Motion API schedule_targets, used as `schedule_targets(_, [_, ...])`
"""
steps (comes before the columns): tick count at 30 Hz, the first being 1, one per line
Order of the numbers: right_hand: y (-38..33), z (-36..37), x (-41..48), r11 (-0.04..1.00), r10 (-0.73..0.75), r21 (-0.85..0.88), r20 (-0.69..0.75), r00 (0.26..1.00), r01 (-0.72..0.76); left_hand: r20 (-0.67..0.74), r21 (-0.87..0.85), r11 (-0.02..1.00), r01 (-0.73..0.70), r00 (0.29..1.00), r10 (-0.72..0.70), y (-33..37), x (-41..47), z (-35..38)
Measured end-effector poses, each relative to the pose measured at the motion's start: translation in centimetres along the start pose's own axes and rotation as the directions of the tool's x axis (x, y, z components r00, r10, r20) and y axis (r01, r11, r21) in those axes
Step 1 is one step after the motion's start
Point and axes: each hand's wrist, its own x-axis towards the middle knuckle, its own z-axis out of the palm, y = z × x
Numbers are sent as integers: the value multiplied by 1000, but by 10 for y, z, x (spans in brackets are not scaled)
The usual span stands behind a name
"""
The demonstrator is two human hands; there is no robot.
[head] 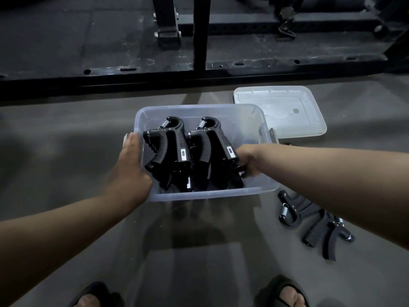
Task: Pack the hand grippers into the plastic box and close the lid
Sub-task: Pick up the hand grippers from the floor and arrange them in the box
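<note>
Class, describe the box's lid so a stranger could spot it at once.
Find the black steel frame at the back. Just in front of it, behind the right corner of the clear plastic box, lies the lid: flat, translucent, empty, unlike the box holding black hand grippers.

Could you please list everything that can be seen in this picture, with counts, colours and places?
plastic box: one, clear, open, on the grey floor at centre.
hand grippers in the box: at least two, black with steel springs, side by side.
hand grippers on the floor: apparently two, black, right of the box, partly hidden.
lid: one, translucent, flat on the floor beyond the box's far right corner.
metal frame: one, black, at the back.
sandals: two, black, bottom edge.
left hand: against the box's left wall, outside.
right hand: inside the box, gripping the right-hand gripper.
</note>
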Motion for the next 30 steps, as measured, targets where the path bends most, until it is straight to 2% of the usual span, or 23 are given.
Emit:
schedule_targets(5, [-1, 3, 2, 997, -7, 72, -6, 1000, 7, -5, -23, 1000, -10, 1000, 10, -2, 1, 0])
schedule_targets(8, [0, 2, -3, 993, 8, 116, 47, 999, -13, 13, -19, 1000, -12, 1000, 12, -1, 1, 0])
schedule_targets(11, [0, 2, -5, 999, 20, 40, 143, 989, -26, 13, -25, 1000, -1, 1000, 2, 1, 1, 0])
schedule_targets(14, [1, 3, -3, 999, 24, 42, 147, 989, -30, 20, -17, 1000, 4, 1000, -4, 0, 1, 1])
schedule_targets(19, [4, 10, 3, 942, -44, 335, 221, 974, -34, 16, 0, 1000, 10, 1000, -10, 0, 2, 2])
schedule_targets(22, [7, 12, 4, 926, -81, 377, 256, 963, -23, 15, 11, 1000, 13, 1000, -13, 1, 2, 2])
schedule_targets(25, [3, 12, 2, 933, -58, 358, 233, 971, -30, 12, 6, 1000, 15, 1000, -15, 1, 2, 3])
schedule_targets(30, [-13, 10, -6, 951, -37, 309, 85, 996, 9, 18, 14, 1000, 10, 1000, -10, -2, 3, 3])
